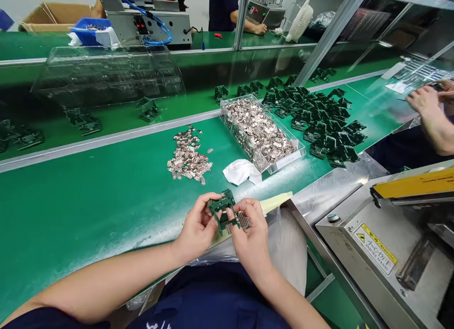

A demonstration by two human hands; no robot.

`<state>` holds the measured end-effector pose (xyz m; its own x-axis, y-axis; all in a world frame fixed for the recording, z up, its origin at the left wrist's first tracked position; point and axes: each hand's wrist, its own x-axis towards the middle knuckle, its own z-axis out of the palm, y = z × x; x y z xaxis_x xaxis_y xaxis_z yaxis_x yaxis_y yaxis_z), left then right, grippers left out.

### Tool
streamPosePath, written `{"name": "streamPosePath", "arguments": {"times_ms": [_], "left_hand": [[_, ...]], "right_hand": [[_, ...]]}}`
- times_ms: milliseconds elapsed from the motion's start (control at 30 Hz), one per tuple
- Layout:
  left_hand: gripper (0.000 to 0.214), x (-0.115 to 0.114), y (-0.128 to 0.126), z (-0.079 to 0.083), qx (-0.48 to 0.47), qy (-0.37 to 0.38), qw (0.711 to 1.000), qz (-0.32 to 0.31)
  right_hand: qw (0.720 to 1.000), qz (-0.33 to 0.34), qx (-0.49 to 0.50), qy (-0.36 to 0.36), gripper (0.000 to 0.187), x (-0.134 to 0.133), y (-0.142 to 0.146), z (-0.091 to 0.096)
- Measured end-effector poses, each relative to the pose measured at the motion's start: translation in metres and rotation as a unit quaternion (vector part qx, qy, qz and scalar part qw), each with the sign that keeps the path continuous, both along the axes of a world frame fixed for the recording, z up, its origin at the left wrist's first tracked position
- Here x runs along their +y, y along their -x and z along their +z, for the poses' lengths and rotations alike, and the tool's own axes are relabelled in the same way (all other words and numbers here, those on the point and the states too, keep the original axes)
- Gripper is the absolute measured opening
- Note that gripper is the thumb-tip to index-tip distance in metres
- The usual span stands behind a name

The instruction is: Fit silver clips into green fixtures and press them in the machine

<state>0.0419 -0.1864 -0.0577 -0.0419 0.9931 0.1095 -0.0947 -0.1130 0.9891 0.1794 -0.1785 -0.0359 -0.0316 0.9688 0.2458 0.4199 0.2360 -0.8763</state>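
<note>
Close to my body, at the near edge of the green bench, both hands grip one green plastic frame [222,205] with an open middle. My left hand [198,225] pinches its left side between thumb and fingers. My right hand [251,225] holds the right side, its thumb pressed on the frame. Small metal pieces [243,220] show by the right fingers; whether they are attached to the frame I cannot tell. Beyond the hands lies a loose pile of small metal plates [189,156]. A clear plastic box [271,167] full of similar plates stands to its right.
A crumpled white cloth [241,172] lies before the box. Many green frames [319,116] are heaped at right, others on the conveyor belt [120,118] behind. A metal machine [358,225] with a warning label stands at right. A co-worker's hands [427,99] are at far right.
</note>
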Motion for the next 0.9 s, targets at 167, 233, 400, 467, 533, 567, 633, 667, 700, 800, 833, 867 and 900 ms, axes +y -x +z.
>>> {"name": "streamPosePath", "arguments": {"times_ms": [167, 233, 400, 467, 533, 567, 633, 667, 700, 800, 833, 867, 900], "left_hand": [[0.031, 0.0, -0.002, 0.003, 0.003, 0.024, 1.0, 0.015], [0.029, 0.0, -0.003, 0.004, 0.017, 0.019, 0.999, 0.025], [0.024, -0.006, -0.005, 0.011, 0.046, 0.012, 0.998, 0.043], [0.024, -0.01, -0.008, 0.014, 0.055, 0.01, 0.998, 0.04], [0.024, -0.013, -0.012, 0.017, 0.066, 0.007, 0.997, 0.028], [0.025, -0.014, -0.015, 0.018, 0.071, 0.005, 0.997, 0.017], [0.026, -0.01, -0.019, 0.019, 0.08, -0.003, 0.997, -0.008], [0.027, -0.005, -0.022, 0.018, 0.085, -0.009, 0.996, -0.017], [0.027, 0.001, -0.025, 0.016, 0.088, -0.017, 0.996, -0.018], [0.03, 0.023, -0.037, 0.007, 0.078, -0.032, 0.996, -0.003], [0.032, 0.029, -0.042, 0.003, 0.067, -0.032, 0.997, -0.004], [0.033, 0.033, -0.047, -0.002, 0.053, -0.03, 0.998, -0.011], [0.035, 0.036, -0.052, -0.005, 0.041, -0.026, 0.999, -0.021]], "right_hand": [[0.983, 0.007, 0.156, 0.097, 0.008, 0.002, 0.002, -0.004], [0.973, -0.007, 0.194, 0.121, 0.012, 0.004, 0.003, -0.004], [0.964, -0.027, 0.228, 0.135, 0.013, 0.0, 0.005, -0.002], [0.96, -0.026, 0.238, 0.142, 0.014, -0.004, 0.003, -0.002], [0.955, -0.029, 0.251, 0.152, 0.016, -0.008, -0.001, -0.001], [0.953, -0.029, 0.258, 0.155, 0.017, -0.01, -0.005, -0.001], [0.95, -0.033, 0.271, 0.152, 0.02, -0.015, -0.017, -0.002], [0.949, -0.044, 0.276, 0.146, 0.02, -0.019, -0.025, -0.004], [0.948, -0.064, 0.281, 0.136, 0.021, -0.022, -0.034, -0.007], [0.938, -0.155, 0.281, 0.131, 0.03, -0.032, -0.062, -0.024], [0.935, -0.172, 0.273, 0.147, 0.036, -0.033, -0.07, -0.031], [0.933, -0.179, 0.263, 0.166, 0.042, -0.032, -0.076, -0.039], [0.933, -0.176, 0.253, 0.187, 0.048, -0.029, -0.08, -0.046]]}}
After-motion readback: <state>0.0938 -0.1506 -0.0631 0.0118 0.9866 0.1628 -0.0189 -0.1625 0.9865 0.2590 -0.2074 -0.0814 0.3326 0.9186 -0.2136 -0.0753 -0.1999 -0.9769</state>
